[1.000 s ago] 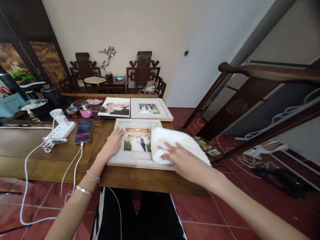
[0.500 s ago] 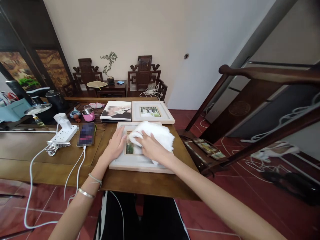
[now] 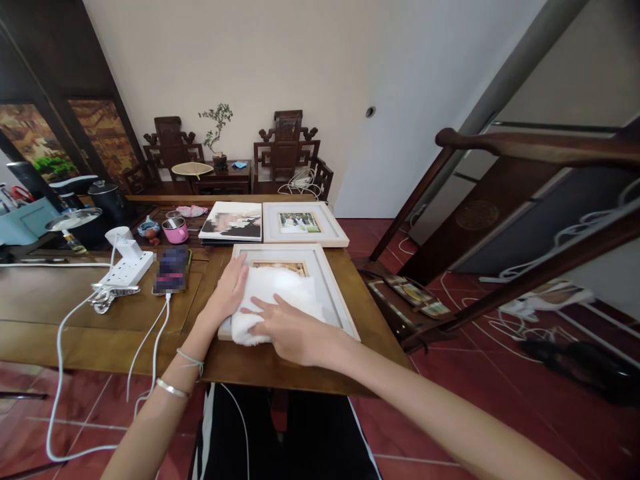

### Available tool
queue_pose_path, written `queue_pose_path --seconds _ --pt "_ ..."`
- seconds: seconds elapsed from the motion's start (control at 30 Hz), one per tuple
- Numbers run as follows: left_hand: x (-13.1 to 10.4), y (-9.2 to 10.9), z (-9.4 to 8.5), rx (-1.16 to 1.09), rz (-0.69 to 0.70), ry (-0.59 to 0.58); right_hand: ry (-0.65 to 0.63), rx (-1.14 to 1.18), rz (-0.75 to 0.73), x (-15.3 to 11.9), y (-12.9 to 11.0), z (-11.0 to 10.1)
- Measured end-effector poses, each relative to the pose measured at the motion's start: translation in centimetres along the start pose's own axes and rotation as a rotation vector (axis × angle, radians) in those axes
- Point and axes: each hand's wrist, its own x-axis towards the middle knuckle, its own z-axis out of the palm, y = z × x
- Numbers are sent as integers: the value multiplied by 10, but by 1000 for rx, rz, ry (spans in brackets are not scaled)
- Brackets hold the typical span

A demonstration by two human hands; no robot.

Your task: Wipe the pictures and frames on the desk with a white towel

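A light wooden picture frame [image 3: 345,320] lies flat on the table in front of me. My left hand [image 3: 233,287] rests along its left edge, fingers stretched out and lying on the rim. Over the lower left part of the frame spreads a fluffy white cloth [image 3: 285,283], hiding most of the picture inside. My right hand [image 3: 287,328] has hold of the cloth and presses it down, with its fingers spread over the fabric. Only the top strip of the picture [image 3: 280,267] shows above the cloth.
Behind lie another framed photo [image 3: 323,233] and a flat album-like item [image 3: 233,222]. To the left are a phone [image 3: 171,270] with a cable, a white power strip [image 3: 131,268] and a pink cup [image 3: 175,230]. A wooden chair [image 3: 475,207] stands at the right.
My right hand has drawn the white cloth from the frame's upper right toward its lower left, uncovering the right side. My left hand has stayed at the left edge.
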Motion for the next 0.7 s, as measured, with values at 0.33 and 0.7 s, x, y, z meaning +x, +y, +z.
queue_pose_path --seconds 0.33,0.7 --pt "0 -9 7 231 37 -100 39 16 320 -99 22 -7" --pt "2 -15 6 187 112 0 435 91 551 -132 92 40"
